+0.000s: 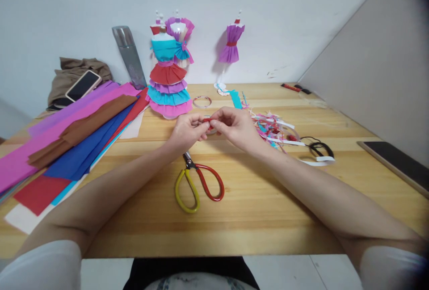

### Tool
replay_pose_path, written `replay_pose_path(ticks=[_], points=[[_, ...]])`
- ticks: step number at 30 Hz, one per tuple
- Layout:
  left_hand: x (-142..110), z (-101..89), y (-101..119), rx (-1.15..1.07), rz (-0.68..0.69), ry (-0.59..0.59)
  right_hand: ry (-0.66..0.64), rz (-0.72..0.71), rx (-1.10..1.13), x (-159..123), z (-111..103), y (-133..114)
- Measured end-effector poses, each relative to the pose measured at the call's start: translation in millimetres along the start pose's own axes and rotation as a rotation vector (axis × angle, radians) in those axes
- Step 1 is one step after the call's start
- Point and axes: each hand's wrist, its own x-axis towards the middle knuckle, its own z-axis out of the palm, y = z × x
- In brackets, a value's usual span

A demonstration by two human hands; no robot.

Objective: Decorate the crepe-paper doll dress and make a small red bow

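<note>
My left hand [190, 128] and my right hand [233, 125] meet over the middle of the table, fingertips close together. Between them they pinch a small piece of red paper [208, 121], mostly hidden by the fingers. Just under my hands lies a pair of scissors [189, 165] with one yellow and one red handle; its blades run beneath my left hand. A roll of clear tape [202, 101] lies beyond my fingers, and part of another ring shows behind them.
Small dress forms in crepe-paper dresses [167, 73] stand at the back, another form [232, 44] to their right. Coloured crepe sheets [100, 124], a phone [83, 85] and a bottle [129, 57] lie left. Paper scraps [271, 129], black cord [321, 150] and a tablet-like device [398, 160] lie right.
</note>
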Motion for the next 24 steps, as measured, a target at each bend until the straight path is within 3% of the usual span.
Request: replay_pose_path(ticks=[4,10,17,24], points=[[-1.4,-0.2,2.0,0.009,-0.042,0.001,0.003,-0.013,-0.025,0.3,-0.8,1.3],[-1.8,-0.1,2.8,0.044,0.022,-0.005,0.008,-0.059,-0.119,-0.3,-1.7,1.4],[-2.0,-0.6,-0.1,-0.04,0.072,0.002,-0.024,0.021,0.015,0.4,-1.7,-2.4],[-1.5,-1.4,2.5,-0.099,-0.005,0.031,-0.023,0.059,0.076,1.7,-0.1,-1.6]])
